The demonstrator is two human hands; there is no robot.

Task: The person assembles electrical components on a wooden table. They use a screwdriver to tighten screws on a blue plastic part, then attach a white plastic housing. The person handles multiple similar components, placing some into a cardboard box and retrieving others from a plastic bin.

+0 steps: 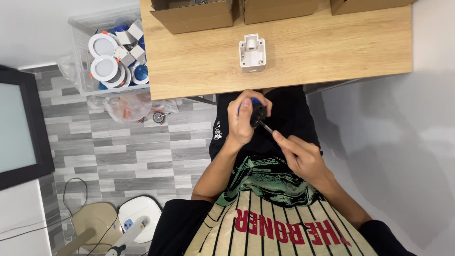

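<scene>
Mostly hidden, black-and-blue tool point(256, 114) in left hand point(242, 121) grip, right hand point(303, 159) pinching its thin metal tip point(267, 128)

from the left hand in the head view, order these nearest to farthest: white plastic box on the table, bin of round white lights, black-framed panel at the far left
Measured from the left hand:
1. White plastic box, on the wooden table straight above the hand.
2. Bin of round white lights, on the floor off the table's left end.
3. Black-framed panel, at the picture's left edge.
</scene>
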